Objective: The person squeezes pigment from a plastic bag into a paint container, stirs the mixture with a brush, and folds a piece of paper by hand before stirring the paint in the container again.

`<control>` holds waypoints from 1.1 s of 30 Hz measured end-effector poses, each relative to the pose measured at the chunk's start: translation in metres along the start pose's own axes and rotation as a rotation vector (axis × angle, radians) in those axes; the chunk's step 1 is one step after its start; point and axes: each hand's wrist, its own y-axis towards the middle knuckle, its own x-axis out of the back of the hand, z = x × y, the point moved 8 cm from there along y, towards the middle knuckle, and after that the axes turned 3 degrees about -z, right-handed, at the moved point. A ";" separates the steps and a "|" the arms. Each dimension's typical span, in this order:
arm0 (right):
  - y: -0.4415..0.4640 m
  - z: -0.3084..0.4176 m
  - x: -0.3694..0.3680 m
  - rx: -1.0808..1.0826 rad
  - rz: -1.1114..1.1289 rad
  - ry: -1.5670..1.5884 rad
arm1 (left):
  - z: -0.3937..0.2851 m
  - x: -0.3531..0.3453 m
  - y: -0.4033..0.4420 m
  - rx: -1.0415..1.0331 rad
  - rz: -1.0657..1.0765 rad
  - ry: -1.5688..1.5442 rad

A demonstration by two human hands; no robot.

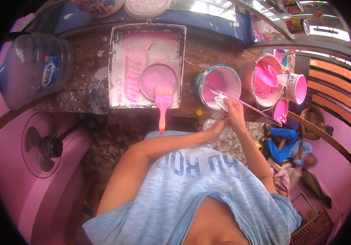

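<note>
Pale blue shirt fabric (192,171) is seen nearest the camera, with both bare arms extended from it toward a paint-marked wooden table (81,61). A crumpled white piece (221,101) is pinched between the closed thumb and fingers of the right hand (234,111), just beside the near rim of a teal-edged bucket (203,92) stained pink inside. The left hand (219,130) is placed just below the right one, its fingers bent; whether anything is gripped by them cannot be told. Clear plastic (224,134) is seen hanging by the hands. A long stick (252,107) is slanted from the bucket's mouth past the right hand — whether it is held cannot be made out. To the right, a bucket with bright pink material (266,78) inside and a smaller pink container (281,109) are grouped. On the left, a paint tray (120,49) is set down — a round lid (148,77) is placed in it, and a brush (163,101) is laid with bristles over the lid and handle past the tray's near edge.
</note>
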 end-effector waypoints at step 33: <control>0.001 0.003 -0.003 0.119 0.035 -0.153 | -0.001 0.000 -0.001 0.008 -0.021 -0.042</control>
